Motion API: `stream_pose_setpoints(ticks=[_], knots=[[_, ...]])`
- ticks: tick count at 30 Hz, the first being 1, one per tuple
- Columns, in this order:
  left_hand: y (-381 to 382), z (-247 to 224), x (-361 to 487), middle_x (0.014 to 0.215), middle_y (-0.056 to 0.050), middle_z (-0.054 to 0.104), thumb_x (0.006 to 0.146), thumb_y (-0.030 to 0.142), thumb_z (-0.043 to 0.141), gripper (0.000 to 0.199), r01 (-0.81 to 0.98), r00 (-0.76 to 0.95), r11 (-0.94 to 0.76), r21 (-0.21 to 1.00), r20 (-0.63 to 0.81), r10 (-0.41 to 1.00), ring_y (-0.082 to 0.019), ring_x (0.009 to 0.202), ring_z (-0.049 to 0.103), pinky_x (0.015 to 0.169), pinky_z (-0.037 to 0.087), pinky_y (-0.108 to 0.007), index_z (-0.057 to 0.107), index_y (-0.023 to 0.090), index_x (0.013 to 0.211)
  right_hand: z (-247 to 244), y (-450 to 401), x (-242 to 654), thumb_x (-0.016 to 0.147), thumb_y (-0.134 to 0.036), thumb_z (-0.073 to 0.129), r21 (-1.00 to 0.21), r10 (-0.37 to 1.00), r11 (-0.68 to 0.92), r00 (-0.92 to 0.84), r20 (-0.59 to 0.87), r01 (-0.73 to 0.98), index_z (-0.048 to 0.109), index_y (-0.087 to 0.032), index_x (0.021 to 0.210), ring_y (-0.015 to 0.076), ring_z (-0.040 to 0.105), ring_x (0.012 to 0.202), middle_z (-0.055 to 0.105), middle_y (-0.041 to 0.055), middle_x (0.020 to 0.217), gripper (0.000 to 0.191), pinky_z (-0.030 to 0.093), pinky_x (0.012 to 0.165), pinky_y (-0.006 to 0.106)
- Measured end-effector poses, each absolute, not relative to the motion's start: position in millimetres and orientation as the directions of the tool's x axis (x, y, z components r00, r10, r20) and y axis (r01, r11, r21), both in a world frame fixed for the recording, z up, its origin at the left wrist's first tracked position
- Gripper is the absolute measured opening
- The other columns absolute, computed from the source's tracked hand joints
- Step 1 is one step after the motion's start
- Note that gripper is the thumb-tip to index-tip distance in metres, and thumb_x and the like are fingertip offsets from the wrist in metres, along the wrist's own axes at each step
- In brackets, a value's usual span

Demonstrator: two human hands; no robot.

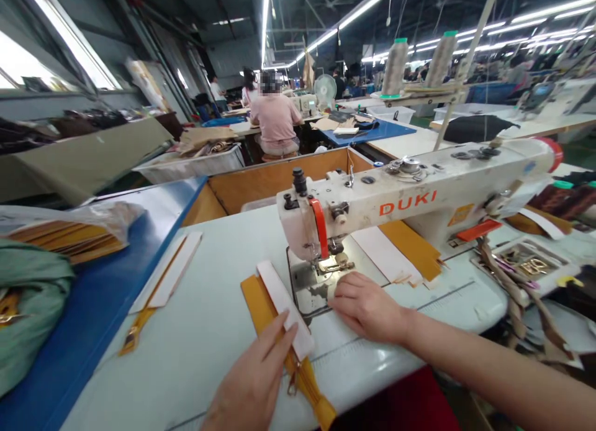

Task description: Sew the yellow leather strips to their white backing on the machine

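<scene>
Since work sits right at machine, left hand (251, 375) lies on yellow zipper (257, 302), white strip (284, 308) stacked on top. Fingers pressed together across strip edge; whether pinching behind it, cannot tell. Zipper and strip angled on pale table (186, 369), just front of sewing machine (410, 201), likely for short reach to needle. Right hand (365, 307) rests beside needle plate (313, 288), fingers together, slightly curled, pinching nothing, likely steadying. Spare zipper (139, 331) lies within reach, near blue board (88, 307).
</scene>
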State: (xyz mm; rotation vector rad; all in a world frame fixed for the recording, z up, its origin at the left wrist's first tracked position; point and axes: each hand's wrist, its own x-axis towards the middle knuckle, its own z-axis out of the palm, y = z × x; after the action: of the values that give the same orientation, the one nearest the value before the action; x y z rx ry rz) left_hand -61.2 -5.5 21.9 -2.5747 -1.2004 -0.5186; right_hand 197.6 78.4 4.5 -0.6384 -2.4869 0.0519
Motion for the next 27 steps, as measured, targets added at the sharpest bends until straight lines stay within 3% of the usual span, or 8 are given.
stream_pose_setpoints(ticks=[4, 8, 14, 18, 20, 22, 24, 27], knots=[[29, 52, -54, 0.137, -0.01, 0.056, 0.075, 0.0, 0.042, 0.056, 0.732, 0.665, -0.68, 0.039, 0.173, 0.726, -0.025, 0.128, 0.049, 0.104, 0.043, -0.044, 0.058, 0.021, 0.124, 13, 45, 200, 0.092, -0.015, 0.044, -0.267, 0.491, 0.871, -0.699, 0.52, 0.413, 0.063, -0.015, 0.096, 0.0201, 0.049, 0.083, 0.058, 0.0069, 0.081, 0.02, 0.042, 0.079, 0.034], [56, 70, -35, 0.108, -0.008, 0.067, 0.064, 0.008, 0.055, 0.036, 0.766, 0.636, -0.574, 0.289, -0.209, 0.743, -0.027, 0.104, 0.06, 0.095, 0.042, -0.043, 0.065, 0.021, 0.097, 23, 14, 208, 0.091, -0.012, 0.042, -0.357, 0.536, 0.844, -0.677, 0.505, 0.401, 0.062, -0.014, 0.1, 0.0204, 0.051, 0.084, 0.059, 0.0082, 0.084, 0.022, 0.044, 0.078, 0.035], [61, 70, -48, 0.062, 0.0, 0.058, 0.056, 0.021, 0.057, 0.006, 0.869, 0.45, -0.311, 0.385, -0.351, 0.821, -0.02, 0.061, 0.055, 0.06, 0.039, -0.029, 0.054, 0.021, 0.062, 28, -19, 227, 0.09, -0.007, 0.045, -0.498, 0.647, 0.758, -0.586, 0.487, 0.422, 0.061, -0.016, 0.106, 0.0211, 0.054, 0.088, 0.061, 0.0088, 0.087, 0.024, 0.046, 0.078, 0.034], [51, 72, -66, 0.072, -0.001, 0.061, 0.067, 0.032, 0.052, 0.013, 0.851, 0.318, -0.104, 0.515, -0.348, 0.882, -0.023, 0.074, 0.06, 0.064, 0.043, -0.029, 0.056, 0.019, 0.07, 23, -29, 215, 0.089, -0.009, 0.047, -0.639, 0.719, 0.66, -0.579, 0.384, 0.395, 0.065, -0.018, 0.101, 0.0189, 0.057, 0.083, 0.063, 0.0073, 0.087, 0.023, 0.048, 0.075, 0.031], [43, 72, -70, 0.084, -0.002, 0.066, 0.073, 0.036, 0.052, 0.024, 0.712, 0.245, 0.092, 0.696, -0.369, 0.896, -0.023, 0.08, 0.063, 0.068, 0.047, -0.031, 0.059, 0.018, 0.087, 20, -28, 196, 0.089, -0.012, 0.051, -0.761, 0.775, 0.539, -0.566, 0.28, 0.361, 0.065, -0.018, 0.104, 0.0188, 0.06, 0.087, 0.066, 0.0078, 0.094, 0.022, 0.05, 0.08, 0.03], [35, 69, -68, 0.09, -0.004, 0.068, 0.071, 0.033, 0.06, 0.03, 0.379, 0.184, 0.331, 0.864, -0.421, 0.888, -0.022, 0.081, 0.065, 0.071, 0.05, -0.032, 0.058, 0.017, 0.096, 16, -22, 172, 0.088, -0.018, 0.055, -0.881, 0.841, 0.368, -0.511, 0.18, 0.296, 0.062, -0.018, 0.115, 0.0195, 0.063, 0.092, 0.067, 0.0085, 0.102, 0.028, 0.051, 0.084, 0.031], [29, 63, -62, 0.09, -0.005, 0.07, 0.063, 0.023, 0.071, 0.036, -0.003, 0.153, 0.452, 0.892, -0.446, 0.882, -0.021, 0.079, 0.066, 0.073, 0.051, -0.032, 0.058, 0.016, 0.097, 14, -12, 147, 0.086, -0.022, 0.059, -0.964, 0.883, 0.18, -0.464, 0.072, 0.194, 0.055, -0.018, 0.125, 0.019, 0.064, 0.089, 0.067, 0.0077, 0.103, 0.039, 0.052, 0.081, 0.031], [26, 54, -52, 0.091, -0.006, 0.071, 0.06, 0.014, 0.076, 0.043, -0.27, 0.123, 0.448, 0.852, -0.431, 0.894, -0.02, 0.079, 0.069, 0.077, 0.054, -0.033, 0.058, 0.016, 0.099, 11, 3, 119, 0.08, -0.016, 0.062, -0.995, 0.885, 0.049, -0.465, 0.003, 0.086, 0.055, -0.018, 0.122, 0.0194, 0.064, 0.092, 0.067, 0.006, 0.104, 0.042, 0.051, 0.081, 0.03]])
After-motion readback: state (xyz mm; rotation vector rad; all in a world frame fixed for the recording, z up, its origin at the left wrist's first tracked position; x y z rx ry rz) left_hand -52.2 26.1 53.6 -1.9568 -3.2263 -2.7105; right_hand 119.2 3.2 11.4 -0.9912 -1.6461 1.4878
